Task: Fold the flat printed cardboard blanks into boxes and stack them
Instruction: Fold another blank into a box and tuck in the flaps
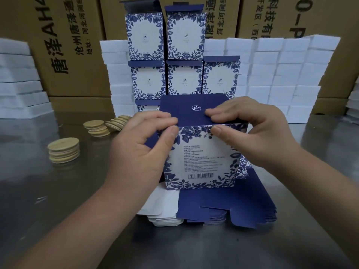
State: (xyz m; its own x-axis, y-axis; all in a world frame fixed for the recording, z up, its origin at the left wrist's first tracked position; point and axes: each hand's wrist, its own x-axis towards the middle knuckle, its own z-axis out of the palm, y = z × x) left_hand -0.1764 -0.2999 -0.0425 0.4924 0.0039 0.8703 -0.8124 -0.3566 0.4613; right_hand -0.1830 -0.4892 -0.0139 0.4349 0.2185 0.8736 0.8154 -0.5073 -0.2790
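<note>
At the middle of the steel tabletop (58, 200), a blue-and-white floral box (201, 160) is held upright over a pile of flat blanks (242, 202). Both hands pinch its top front edge: the left hand (136, 154) and the right hand (252, 133) each have fingers (165, 119) curled onto the dark blue lid flap (186, 107) and a thumb pressed on the printed face. Behind it, finished boxes (184, 78) stand stacked in rows with top flaps raised, in front of white foam blocks (281, 74) and brown cartons (73, 55). Round wooden discs (64, 150) sit in small piles on the left of the tabletop.
</note>
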